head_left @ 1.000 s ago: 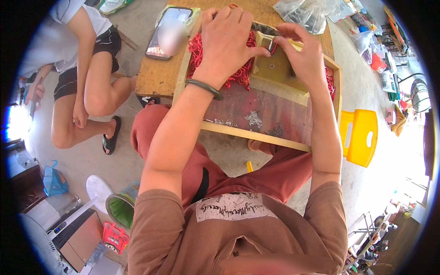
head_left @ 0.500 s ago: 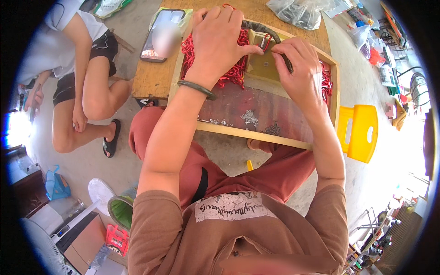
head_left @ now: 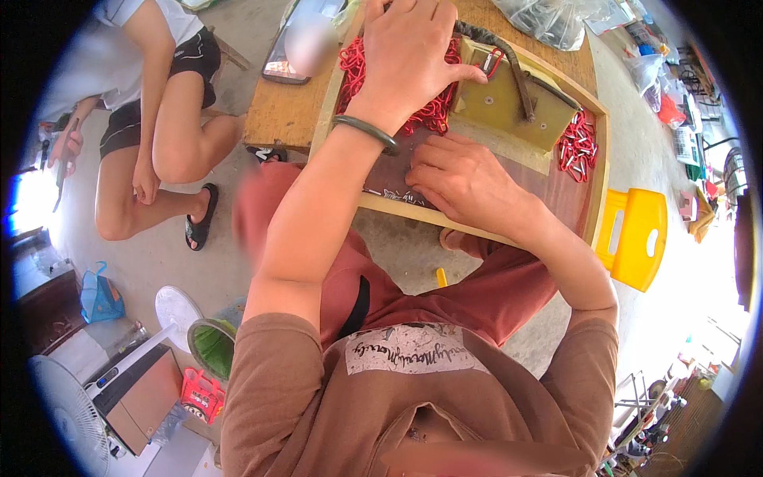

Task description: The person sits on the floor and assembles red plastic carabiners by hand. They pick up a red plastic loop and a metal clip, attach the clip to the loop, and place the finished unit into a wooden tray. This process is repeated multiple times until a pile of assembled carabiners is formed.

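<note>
My left hand (head_left: 413, 56) lies flat on a heap of red clips (head_left: 358, 67) at the far side of a wooden tray (head_left: 600, 159). Its thumb tip touches a single red clip (head_left: 493, 60) set on an olive block (head_left: 509, 99) with a dark lever. My right hand (head_left: 465, 179) is low on the tray's dark floor by the near rim. Its fingers curl down onto small silver parts (head_left: 393, 193), and whatever is under the fingertips is hidden. A green bangle (head_left: 366, 131) circles my left wrist.
More red clips (head_left: 579, 147) lie at the tray's right end. A phone (head_left: 306, 44) rests on the wooden table (head_left: 274, 119). Another person (head_left: 159, 119) sits at left. A yellow stool (head_left: 636, 234) stands at right, a clear bag (head_left: 556, 20) beyond the tray, and a fan (head_left: 67, 413) at lower left.
My right hand has left the olive block and come down toward me onto the silver parts at the tray's near rim. My left hand has stayed on the red clips.
</note>
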{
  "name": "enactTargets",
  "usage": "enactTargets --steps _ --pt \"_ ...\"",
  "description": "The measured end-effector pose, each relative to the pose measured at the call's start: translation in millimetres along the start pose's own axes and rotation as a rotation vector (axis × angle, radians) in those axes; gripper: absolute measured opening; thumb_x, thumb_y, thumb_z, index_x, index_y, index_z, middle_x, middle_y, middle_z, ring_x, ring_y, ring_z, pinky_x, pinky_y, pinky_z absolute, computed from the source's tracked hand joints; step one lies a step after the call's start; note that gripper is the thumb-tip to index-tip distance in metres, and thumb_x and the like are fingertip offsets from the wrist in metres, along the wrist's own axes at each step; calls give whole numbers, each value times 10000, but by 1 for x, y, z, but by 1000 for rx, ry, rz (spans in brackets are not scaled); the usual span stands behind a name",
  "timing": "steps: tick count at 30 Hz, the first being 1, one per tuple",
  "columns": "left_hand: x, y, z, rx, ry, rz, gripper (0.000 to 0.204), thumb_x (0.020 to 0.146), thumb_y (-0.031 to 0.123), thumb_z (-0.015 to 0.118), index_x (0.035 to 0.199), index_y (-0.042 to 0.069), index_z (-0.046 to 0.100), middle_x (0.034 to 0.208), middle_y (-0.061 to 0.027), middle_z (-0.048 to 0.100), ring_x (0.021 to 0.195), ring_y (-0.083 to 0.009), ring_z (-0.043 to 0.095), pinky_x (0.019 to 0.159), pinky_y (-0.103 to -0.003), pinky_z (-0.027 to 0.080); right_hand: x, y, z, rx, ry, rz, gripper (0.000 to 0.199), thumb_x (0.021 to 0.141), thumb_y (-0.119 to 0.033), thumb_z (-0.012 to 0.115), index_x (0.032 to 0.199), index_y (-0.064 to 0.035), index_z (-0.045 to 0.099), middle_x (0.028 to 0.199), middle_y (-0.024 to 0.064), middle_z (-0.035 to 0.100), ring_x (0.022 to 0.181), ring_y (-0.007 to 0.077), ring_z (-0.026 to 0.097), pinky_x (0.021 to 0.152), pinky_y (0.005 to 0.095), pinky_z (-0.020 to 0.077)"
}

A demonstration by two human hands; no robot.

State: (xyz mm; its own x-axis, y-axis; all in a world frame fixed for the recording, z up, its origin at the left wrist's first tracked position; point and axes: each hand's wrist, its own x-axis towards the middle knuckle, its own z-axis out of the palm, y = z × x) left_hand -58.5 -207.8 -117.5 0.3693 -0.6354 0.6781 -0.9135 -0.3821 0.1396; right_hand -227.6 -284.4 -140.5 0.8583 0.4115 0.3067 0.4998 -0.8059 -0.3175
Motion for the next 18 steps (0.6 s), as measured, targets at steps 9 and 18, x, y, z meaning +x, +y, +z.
enactTargets --steps 9,18 --pt "-2 -2 1 -33 12 1 667 686 532 904 1046 52 614 990 -102 613 1033 -291 572 1015 -461 375 10 7 10 -42 -69 -102 87 776 -119 703 823 -50 679 904 84 651 945 266 650 864 391 522" --pt "-2 -2 2 -27 12 -6 660 695 533 903 1044 54 614 997 -109 623 1049 -293 577 1026 -460 376 6 9 8 -23 -43 -17 128 776 -152 724 848 -61 671 896 88 645 908 266 644 824 391 499"
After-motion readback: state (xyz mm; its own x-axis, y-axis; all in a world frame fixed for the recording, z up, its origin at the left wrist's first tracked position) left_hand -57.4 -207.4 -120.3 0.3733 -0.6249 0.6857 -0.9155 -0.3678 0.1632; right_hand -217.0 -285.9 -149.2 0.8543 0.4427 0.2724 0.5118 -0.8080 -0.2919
